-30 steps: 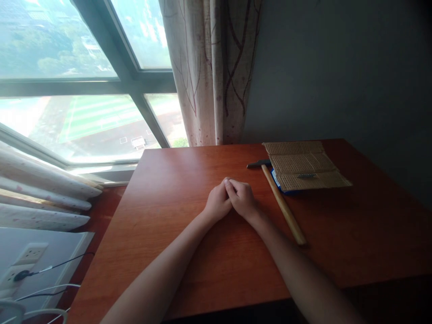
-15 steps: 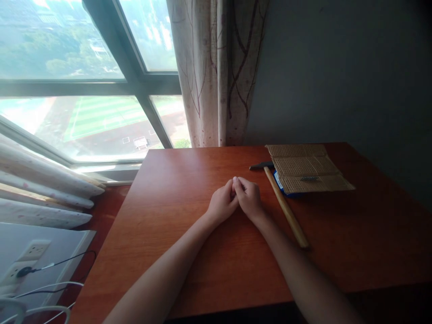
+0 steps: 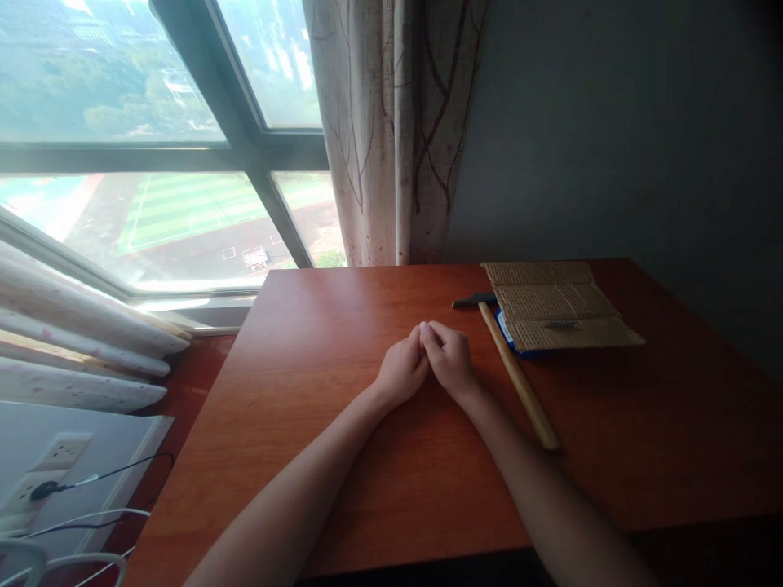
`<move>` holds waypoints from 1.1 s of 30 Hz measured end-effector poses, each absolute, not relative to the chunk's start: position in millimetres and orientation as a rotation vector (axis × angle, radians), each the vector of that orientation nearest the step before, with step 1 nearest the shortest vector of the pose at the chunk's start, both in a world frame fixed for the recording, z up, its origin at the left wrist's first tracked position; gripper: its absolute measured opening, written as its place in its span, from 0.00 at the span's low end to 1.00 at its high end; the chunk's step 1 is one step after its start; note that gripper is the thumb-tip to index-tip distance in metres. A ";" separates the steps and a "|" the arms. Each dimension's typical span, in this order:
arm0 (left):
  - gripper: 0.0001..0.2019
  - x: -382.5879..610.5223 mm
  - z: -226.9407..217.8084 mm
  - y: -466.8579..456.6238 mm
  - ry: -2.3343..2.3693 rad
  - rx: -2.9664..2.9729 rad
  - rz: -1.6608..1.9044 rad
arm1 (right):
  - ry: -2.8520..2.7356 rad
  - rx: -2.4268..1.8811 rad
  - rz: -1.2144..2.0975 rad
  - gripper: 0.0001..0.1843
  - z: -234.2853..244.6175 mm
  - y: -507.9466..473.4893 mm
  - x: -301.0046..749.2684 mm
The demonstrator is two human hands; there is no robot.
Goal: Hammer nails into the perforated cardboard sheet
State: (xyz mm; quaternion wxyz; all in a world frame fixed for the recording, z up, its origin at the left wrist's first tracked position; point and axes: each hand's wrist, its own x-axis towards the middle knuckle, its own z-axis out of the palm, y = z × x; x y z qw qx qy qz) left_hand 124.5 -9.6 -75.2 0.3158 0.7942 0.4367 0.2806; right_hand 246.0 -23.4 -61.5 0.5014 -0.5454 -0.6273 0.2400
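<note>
Over the middle of the table, my left hand and my right hand are clasped together, fingers curled inward and thumbs meeting at the top. No object shows between them; the inner fingers are hidden. Just right of my right hand lies a hammer with a wooden handle and a dark head pointing left. A piece of corrugated cardboard lies beyond it, partly over the hammer head. Small metal pieces that look like nails or screws rest on the cardboard. Something blue shows under the cardboard's near edge.
The reddish-brown wooden table has its left edge beside a window and curtains. A grey wall stands behind. At the lower left are a wall socket with a black plug and several cables.
Almost nothing differs. My clasped hands stay in the same place, and the hammer and cardboard lie as before.
</note>
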 end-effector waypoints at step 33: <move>0.11 127.9 -76.9 -10.4 1.123 2.251 0.624 | -1.796 -1.427 0.263 0.20 -57.2 -26.5 255.6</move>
